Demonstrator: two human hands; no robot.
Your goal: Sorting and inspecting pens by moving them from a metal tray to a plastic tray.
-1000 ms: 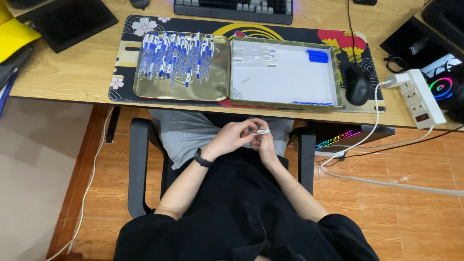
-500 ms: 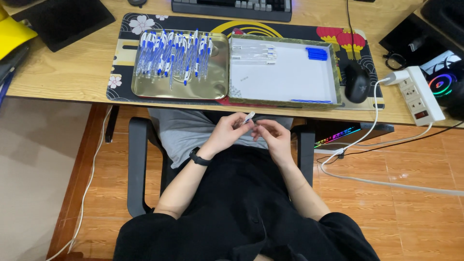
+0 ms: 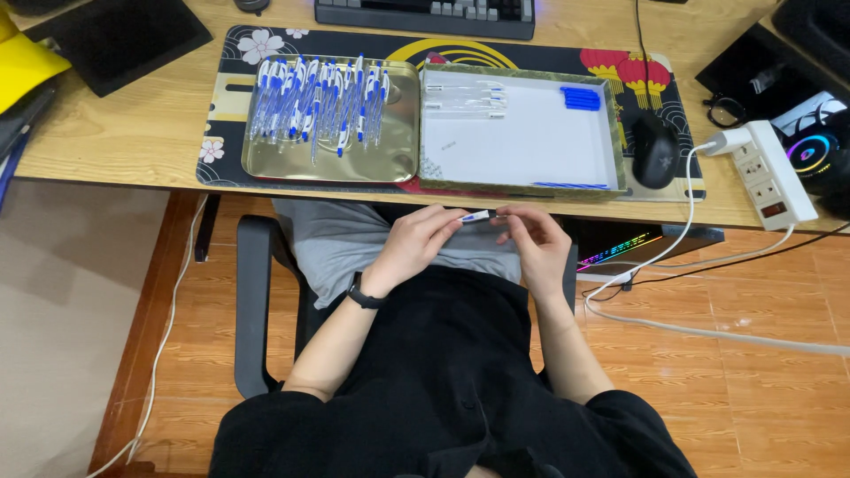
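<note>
I sit at a wooden desk with both hands over my lap, just below the desk's front edge. My left hand [image 3: 416, 246] and my right hand [image 3: 534, 245] together hold a small white and blue pen [image 3: 479, 215] horizontally between their fingertips. On the desk mat a gold metal tray [image 3: 336, 164] carries a pile of several blue and white pens [image 3: 317, 99]. Beside it, a shallow white box lid [image 3: 518, 146] holds a few clear pen barrels [image 3: 465, 96] at its top left and a cluster of blue caps [image 3: 580, 97] at its top right.
A black mouse [image 3: 655, 150] lies right of the box lid. A white power strip [image 3: 768, 173] with a cable sits at the desk's right edge. A keyboard [image 3: 425, 13] lies at the back, a dark pad [image 3: 115, 35] at the far left. Orange tiles cover the floor.
My hands have moved slightly apart and lifted a little, and the pen now lies level between the fingertips rather than tucked in the closed hands.
</note>
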